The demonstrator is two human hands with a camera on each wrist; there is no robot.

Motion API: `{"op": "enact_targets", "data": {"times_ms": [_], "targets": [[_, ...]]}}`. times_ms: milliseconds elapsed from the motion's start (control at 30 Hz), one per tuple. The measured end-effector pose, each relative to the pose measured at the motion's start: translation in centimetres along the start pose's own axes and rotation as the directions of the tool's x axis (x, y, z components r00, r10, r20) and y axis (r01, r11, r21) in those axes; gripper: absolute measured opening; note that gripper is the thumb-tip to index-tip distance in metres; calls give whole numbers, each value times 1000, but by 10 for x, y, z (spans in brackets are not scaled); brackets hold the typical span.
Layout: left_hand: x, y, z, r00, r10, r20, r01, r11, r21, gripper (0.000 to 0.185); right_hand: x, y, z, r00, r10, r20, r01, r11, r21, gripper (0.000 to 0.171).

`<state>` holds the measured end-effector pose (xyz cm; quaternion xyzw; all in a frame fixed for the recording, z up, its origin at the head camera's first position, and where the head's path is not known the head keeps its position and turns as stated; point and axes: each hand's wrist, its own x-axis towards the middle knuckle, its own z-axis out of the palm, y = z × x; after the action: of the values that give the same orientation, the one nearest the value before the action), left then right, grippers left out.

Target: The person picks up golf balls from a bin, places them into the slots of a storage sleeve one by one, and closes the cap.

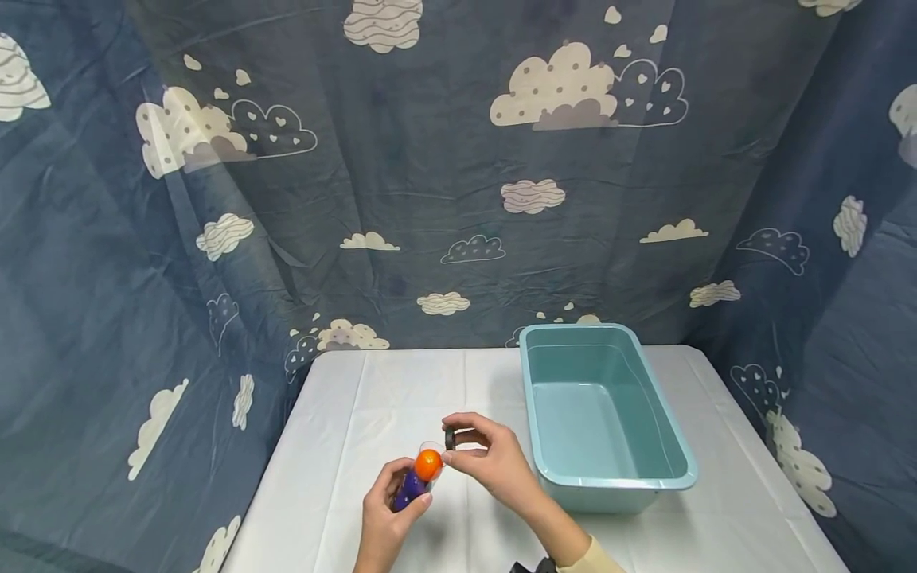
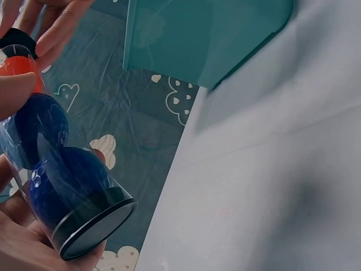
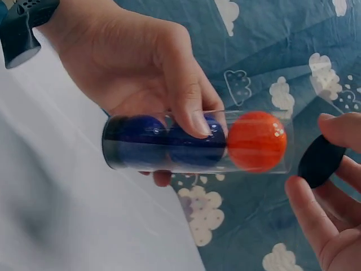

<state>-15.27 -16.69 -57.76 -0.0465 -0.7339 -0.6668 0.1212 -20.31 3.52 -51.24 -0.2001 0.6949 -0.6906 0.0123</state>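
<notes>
Fingers of the left hand (image 3: 135, 73) gripped the clear tube (image 3: 197, 141) above the table (image 1: 344, 414); right hand (image 1: 494, 458) pinched its black cap (image 3: 320, 161); tilting the mouth up would likely keep the orange ball (image 3: 256, 141) in

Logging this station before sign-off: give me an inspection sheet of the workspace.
Surface: table under a white cover.
Job's things: clear tube holding two blue balls and an orange ball at its open end; black cap off.
Clutter: empty teal bin on the table.
Hands: left hand grips the tube; right hand pinches the cap.
Cables: nothing seen.
Surroundings: blue cloud-print curtain.
</notes>
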Motion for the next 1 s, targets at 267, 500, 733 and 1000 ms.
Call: {"op": "enact_targets", "data": {"times_ms": [267,500,733,1000], "targets": [[-1,0,4,999,8,32,-9,1000,12,47,-3,-13,0,997,-58,58,70,971,-230,40],[-1,0,8,1000,-22,18,21,997,79,52,-4,-15,-2,992,-80,94,111,915,-387,39],[-1,1,8,1000,-8,28,5,993,120,54,-6,-20,-5,981,-43,189,120,901,-418,41],[-5,-4,3,993,54,107,-67,991,117,51,-8,-26,-8,962,-14,273,155,852,-501,38]]}}
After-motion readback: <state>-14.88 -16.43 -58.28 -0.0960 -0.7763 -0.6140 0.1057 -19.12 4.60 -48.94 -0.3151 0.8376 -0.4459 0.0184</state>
